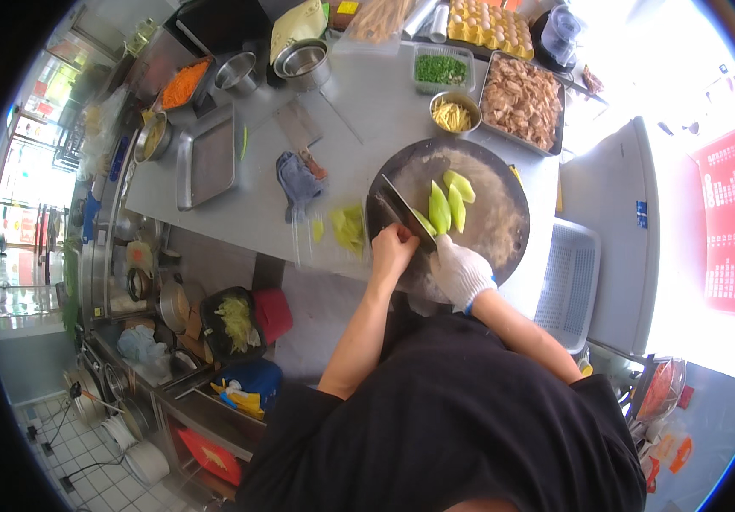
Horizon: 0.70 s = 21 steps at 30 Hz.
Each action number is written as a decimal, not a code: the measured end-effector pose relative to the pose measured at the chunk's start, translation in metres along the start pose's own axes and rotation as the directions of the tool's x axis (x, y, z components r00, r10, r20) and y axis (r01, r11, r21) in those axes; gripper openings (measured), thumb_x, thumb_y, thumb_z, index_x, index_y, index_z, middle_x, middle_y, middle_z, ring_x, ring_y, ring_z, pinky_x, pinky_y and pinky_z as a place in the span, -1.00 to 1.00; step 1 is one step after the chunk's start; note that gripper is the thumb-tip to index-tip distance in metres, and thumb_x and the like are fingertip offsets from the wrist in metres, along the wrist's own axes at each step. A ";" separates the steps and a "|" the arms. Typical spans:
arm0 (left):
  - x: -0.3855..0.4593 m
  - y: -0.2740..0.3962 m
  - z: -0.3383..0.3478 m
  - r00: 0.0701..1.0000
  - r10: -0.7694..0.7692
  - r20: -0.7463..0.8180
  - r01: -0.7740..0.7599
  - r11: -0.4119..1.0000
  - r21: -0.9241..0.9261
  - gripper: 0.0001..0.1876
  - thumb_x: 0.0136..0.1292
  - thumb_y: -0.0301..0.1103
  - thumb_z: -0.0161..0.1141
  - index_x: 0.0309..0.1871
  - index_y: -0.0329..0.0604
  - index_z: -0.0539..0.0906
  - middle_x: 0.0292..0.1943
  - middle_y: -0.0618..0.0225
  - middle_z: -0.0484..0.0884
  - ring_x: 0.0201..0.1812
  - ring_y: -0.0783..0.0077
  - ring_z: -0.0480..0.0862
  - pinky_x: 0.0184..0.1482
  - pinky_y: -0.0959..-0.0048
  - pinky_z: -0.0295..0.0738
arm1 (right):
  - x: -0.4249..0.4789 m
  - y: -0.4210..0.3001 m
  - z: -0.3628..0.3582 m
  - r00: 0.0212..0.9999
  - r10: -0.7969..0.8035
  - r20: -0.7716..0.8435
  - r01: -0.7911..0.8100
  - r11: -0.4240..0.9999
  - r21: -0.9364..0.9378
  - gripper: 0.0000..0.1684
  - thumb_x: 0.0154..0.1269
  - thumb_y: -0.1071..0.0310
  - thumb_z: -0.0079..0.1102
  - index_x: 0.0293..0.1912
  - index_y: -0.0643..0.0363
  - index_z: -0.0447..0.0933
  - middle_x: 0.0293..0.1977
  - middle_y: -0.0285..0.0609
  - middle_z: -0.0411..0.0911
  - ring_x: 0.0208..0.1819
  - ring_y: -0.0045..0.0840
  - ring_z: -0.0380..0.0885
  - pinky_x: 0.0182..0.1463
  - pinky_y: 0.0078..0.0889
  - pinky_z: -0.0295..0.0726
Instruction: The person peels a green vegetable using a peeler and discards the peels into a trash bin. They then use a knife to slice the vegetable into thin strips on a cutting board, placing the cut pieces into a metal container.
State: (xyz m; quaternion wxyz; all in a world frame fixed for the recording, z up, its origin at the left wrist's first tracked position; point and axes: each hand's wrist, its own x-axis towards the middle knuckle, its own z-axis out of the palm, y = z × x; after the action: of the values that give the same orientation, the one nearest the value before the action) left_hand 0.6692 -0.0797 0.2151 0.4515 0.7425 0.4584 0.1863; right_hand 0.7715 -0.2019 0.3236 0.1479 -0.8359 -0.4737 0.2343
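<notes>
My right hand (pixel 460 265), in a white knit glove, grips the handle end of a cleaver (pixel 409 211). Its blade points to the upper left over a round, dark-rimmed chopping board (pixel 495 230). Bare and with curled fingers, my left hand (pixel 394 251) is at the near left side of the blade; whether something is pinched in it is hidden. Several pale green, slant-cut pieces of a peeled stem vegetable (pixel 439 208), likely celtuce, lie right of the blade. One is partly covered by the cleaver. Green slices (pixel 347 229) lie left of the board.
Behind the board stand a bowl of yellow strips (pixel 454 116), a tray of sliced meat (pixel 521 102) and a tub of chopped greens (pixel 442 69). Leftward are a blue cloth (pixel 299 182) and a metal tray (pixel 207 160). A plastic basket (pixel 569 288) sits right; a peelings bin (pixel 234 323) stands lower left.
</notes>
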 end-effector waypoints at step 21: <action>0.012 0.061 0.025 0.919 0.355 -0.170 -0.360 0.933 0.007 -0.52 -0.03 -0.27 0.55 -0.08 -0.27 0.60 -0.33 0.17 0.62 -0.31 0.22 0.63 -0.19 0.31 0.53 | -0.038 0.061 -0.032 0.936 0.085 -0.342 -0.013 0.978 0.209 -0.80 0.39 0.26 0.04 -0.19 0.20 0.34 -0.47 0.19 0.58 -0.39 0.09 0.59 -0.27 0.12 0.53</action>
State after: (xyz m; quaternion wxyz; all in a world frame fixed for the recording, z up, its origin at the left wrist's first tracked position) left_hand 0.7239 -0.0924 0.2519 0.3787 0.7897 0.3493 0.3331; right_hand 0.8156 -0.2662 0.3317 0.3082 -0.8563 -0.3926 0.1332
